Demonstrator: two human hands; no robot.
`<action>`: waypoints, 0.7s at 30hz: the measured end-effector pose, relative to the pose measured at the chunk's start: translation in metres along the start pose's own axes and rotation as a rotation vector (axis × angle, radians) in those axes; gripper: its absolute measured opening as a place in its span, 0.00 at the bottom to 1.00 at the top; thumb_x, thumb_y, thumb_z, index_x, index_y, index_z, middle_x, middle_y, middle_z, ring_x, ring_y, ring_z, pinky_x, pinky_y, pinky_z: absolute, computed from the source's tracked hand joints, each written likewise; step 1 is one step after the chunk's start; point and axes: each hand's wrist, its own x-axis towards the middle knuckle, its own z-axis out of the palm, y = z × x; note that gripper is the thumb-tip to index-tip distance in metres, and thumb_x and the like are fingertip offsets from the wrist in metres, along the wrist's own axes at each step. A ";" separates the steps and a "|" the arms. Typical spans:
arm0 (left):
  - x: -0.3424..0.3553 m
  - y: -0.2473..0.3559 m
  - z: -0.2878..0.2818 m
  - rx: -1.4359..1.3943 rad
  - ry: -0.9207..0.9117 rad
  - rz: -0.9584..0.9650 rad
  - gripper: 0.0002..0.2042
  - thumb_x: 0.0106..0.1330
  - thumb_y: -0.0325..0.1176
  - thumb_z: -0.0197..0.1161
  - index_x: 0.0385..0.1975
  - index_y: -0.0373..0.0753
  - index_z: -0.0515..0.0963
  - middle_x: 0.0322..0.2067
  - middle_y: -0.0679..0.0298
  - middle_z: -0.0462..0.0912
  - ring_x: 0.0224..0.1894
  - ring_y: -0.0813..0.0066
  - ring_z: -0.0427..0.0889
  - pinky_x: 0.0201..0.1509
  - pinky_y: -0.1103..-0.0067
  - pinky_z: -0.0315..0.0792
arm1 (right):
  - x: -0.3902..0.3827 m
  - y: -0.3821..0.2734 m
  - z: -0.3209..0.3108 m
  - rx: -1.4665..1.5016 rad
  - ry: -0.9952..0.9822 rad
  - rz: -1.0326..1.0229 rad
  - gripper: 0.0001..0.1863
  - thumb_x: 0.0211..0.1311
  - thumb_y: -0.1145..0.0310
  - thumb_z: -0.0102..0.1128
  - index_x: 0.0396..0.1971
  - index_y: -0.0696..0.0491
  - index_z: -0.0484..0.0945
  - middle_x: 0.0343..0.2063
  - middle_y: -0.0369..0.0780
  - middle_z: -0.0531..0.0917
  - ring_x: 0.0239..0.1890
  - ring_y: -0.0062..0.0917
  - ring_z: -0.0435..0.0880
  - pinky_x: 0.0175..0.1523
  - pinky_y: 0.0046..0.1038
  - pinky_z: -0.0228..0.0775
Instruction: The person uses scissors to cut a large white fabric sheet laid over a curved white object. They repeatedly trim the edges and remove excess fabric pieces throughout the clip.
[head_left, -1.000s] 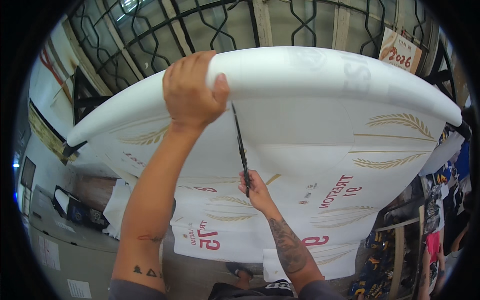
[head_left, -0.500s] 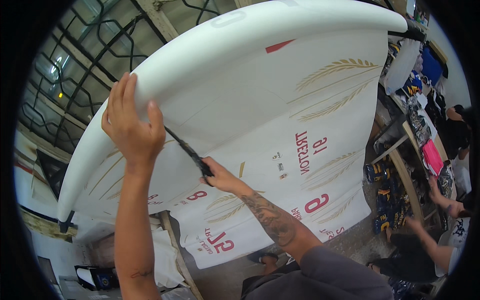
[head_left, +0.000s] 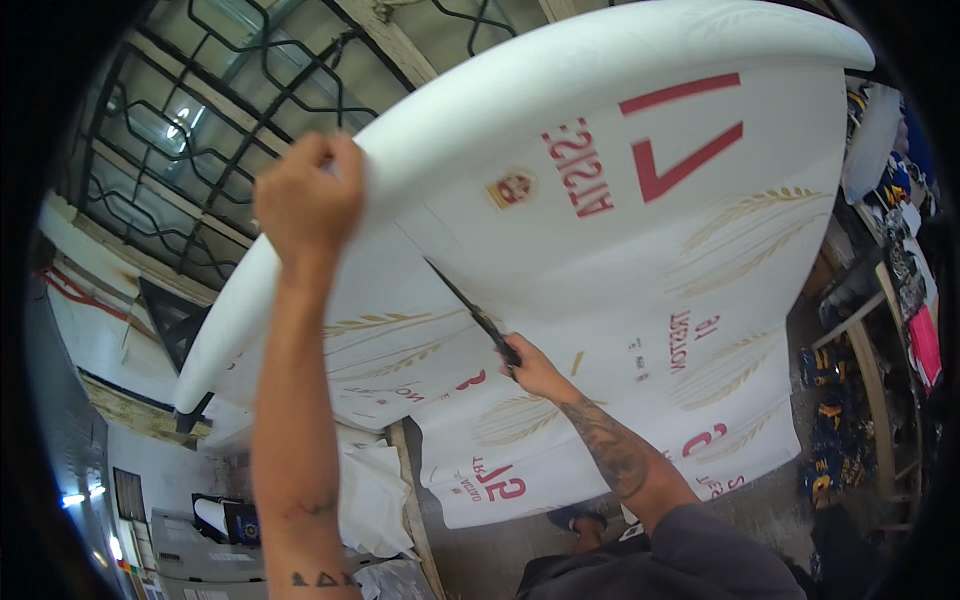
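A big roll of white printed sheet (head_left: 600,60) arches across the top, and its unrolled part (head_left: 600,285) hangs down toward me with red lettering and gold wheat-ear prints. My left hand (head_left: 312,200) is closed in a fist against the left part of the roll; what its curled fingers hold, if anything, is hidden. In my right hand (head_left: 540,370) I grip black long-bladed scissors (head_left: 480,315) by the handles. Their tip points up and left across the sheet, below a thin line on it; whether the blades touch the sheet I cannot tell.
A window with a black metal grille (head_left: 215,120) is behind the roll. At right stand a rack with packed goods, a bright pink item (head_left: 922,345) and dark printed bundles (head_left: 828,440). White cloth (head_left: 372,500) lies at lower left beside a wooden edge.
More sheet has come off the roll, showing new red lettering and a crest. My left hand has gone from spread fingers to a fist. The scissors sit farther right in the view, which has shifted.
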 end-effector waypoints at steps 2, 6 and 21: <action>-0.030 -0.001 0.010 -0.031 0.228 0.253 0.21 0.66 0.49 0.55 0.45 0.39 0.83 0.41 0.55 0.86 0.45 0.57 0.83 0.51 0.64 0.72 | 0.000 -0.007 -0.001 -0.018 0.022 0.206 0.25 0.62 0.77 0.65 0.57 0.57 0.66 0.38 0.36 0.74 0.41 0.20 0.72 0.49 0.24 0.68; -0.051 -0.016 0.027 0.065 0.337 0.387 0.25 0.65 0.48 0.57 0.55 0.37 0.77 0.48 0.55 0.83 0.51 0.57 0.80 0.56 0.64 0.69 | 0.016 -0.015 0.007 -0.213 0.028 -0.292 0.26 0.58 0.78 0.62 0.56 0.55 0.64 0.43 0.46 0.77 0.46 0.33 0.78 0.52 0.36 0.72; -0.020 -0.021 0.015 -0.248 0.324 0.143 0.14 0.68 0.34 0.53 0.42 0.34 0.84 0.38 0.58 0.85 0.43 0.64 0.82 0.52 0.71 0.72 | 0.007 -0.018 0.005 0.064 -0.047 -0.005 0.24 0.59 0.76 0.63 0.55 0.56 0.67 0.35 0.44 0.77 0.38 0.35 0.78 0.48 0.34 0.72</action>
